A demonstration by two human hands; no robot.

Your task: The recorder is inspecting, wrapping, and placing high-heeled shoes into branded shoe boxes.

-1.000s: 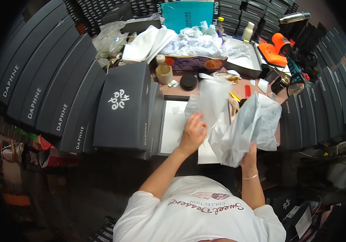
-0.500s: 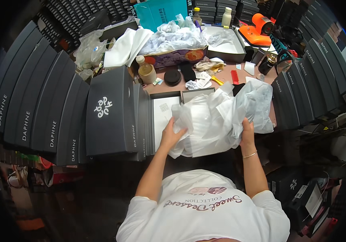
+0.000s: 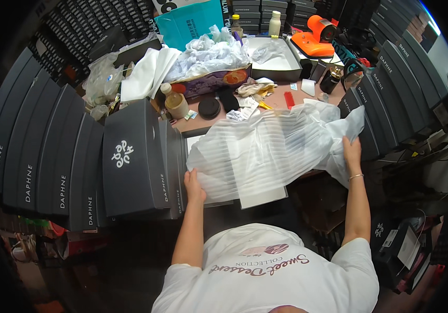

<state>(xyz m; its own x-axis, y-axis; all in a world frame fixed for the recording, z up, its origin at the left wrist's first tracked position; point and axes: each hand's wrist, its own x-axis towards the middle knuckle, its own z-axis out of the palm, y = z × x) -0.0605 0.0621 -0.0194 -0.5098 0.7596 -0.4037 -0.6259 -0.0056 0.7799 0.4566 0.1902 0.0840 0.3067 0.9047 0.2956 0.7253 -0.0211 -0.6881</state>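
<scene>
The left hand [image 3: 193, 189] pinches the near left corner of a wide sheet of white tissue paper [image 3: 265, 151], its grip closed on the edge. The right hand [image 3: 352, 152] is closed on the sheet's far right end, where the paper bunches up. Held between both hands, the sheet spreads out flat over an open white-lined box [image 3: 259, 197] at the near edge of the counter [image 3: 278, 101]. Just left of the left hand stands a dark grey lidded box [image 3: 132, 159], touching a row of similar ones. Farther back lie a small brown bottle [image 3: 174, 102], a black round lid [image 3: 209, 107] and a heap of crumpled tissue [image 3: 208, 52], with an orange tool [image 3: 315, 39] at the far right
</scene>
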